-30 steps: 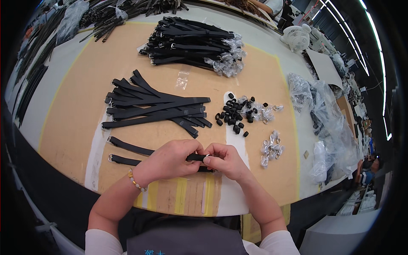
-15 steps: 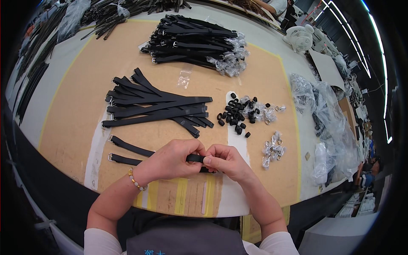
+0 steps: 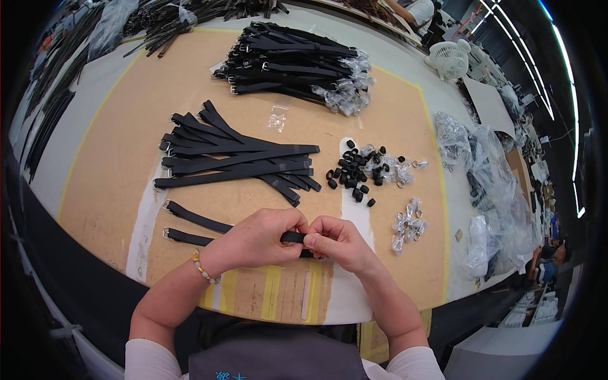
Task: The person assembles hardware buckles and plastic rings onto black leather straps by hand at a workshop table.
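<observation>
My left hand point(image 3: 269, 235) and my right hand point(image 3: 339, 244) meet near the table's front edge. Both are closed, pinching a black strap point(image 3: 292, 237), a short stretch of which shows between the fingertips. From under my left wrist, two buckled ends come out to the left: an upper strap end point(image 3: 201, 219) and a lower strap end point(image 3: 190, 238). Which of them leads to the pinched part is hidden by my hand. Another bit of black strap shows just below the fingers. Whatever else lies inside my right fingers cannot be made out.
Beyond my hands lies a fanned pile of black buckled straps point(image 3: 237, 155). Small black loops point(image 3: 348, 171) and plastic-wrapped metal rings or clasps point(image 3: 408, 225) lie to the right. A larger strap stack point(image 3: 291, 60), a white fan point(image 3: 449, 59) and clear plastic bags point(image 3: 497, 183) stand farther off.
Both hands keep their pinch on the strap in nearly the same pose. The whole scene has shifted very slightly to the right in the picture.
</observation>
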Motion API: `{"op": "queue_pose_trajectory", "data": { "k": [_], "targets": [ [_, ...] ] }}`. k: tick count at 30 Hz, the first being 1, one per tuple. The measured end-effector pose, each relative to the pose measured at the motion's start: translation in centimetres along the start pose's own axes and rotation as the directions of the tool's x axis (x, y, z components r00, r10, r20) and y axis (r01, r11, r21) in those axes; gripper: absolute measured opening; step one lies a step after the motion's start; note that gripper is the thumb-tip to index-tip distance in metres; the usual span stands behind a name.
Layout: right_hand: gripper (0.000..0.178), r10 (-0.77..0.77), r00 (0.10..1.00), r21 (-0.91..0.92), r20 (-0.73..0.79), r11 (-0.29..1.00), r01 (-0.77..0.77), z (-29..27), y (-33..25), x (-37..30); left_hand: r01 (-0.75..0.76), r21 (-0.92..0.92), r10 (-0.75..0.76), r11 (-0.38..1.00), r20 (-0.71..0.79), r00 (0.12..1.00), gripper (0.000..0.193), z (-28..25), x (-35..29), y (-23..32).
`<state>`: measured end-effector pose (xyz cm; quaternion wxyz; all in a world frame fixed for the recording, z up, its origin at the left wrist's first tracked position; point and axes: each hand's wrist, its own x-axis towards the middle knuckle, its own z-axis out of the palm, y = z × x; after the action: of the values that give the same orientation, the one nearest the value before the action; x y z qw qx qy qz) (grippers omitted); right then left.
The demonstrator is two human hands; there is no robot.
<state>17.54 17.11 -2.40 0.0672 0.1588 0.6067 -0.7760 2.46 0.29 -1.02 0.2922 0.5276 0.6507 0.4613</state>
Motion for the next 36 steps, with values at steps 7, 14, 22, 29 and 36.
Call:
{"op": "queue_pose_trajectory", "data": {
  "k": [7,14,22,29,36],
  "targets": [
    [0.015,-0.024,0.999,-0.020,-0.022,1.000,0.024,0.6,0.3,0.2,0.062,-0.034,-0.060,0.997,0.051,0.997,0.028,-0.5,0.0,0.8],
    [0.012,-0.161,0.980,-0.119,-0.116,0.982,0.147,1.7,1.5,0.5,-0.036,-0.038,0.038,0.999,0.052,0.998,0.031,-0.4,0.1,0.3],
    [0.024,0.061,0.994,-0.082,0.096,0.995,-0.053,-0.2,-1.1,-0.1,0.081,-0.317,-0.039,0.945,0.134,0.990,0.035,-0.9,0.1,-0.9],
    [0.024,-0.172,0.985,-0.107,0.020,0.979,0.173,1.8,0.5,-0.1,0.095,-0.481,-0.024,0.871,0.153,0.988,0.030,-0.4,0.1,-0.9],
    [0.022,-0.186,0.982,-0.003,0.006,0.982,0.186,2.4,1.5,-0.6,0.170,-0.625,0.019,0.762,0.284,0.959,0.025,-0.3,-0.2,-1.1]
  ]
}}
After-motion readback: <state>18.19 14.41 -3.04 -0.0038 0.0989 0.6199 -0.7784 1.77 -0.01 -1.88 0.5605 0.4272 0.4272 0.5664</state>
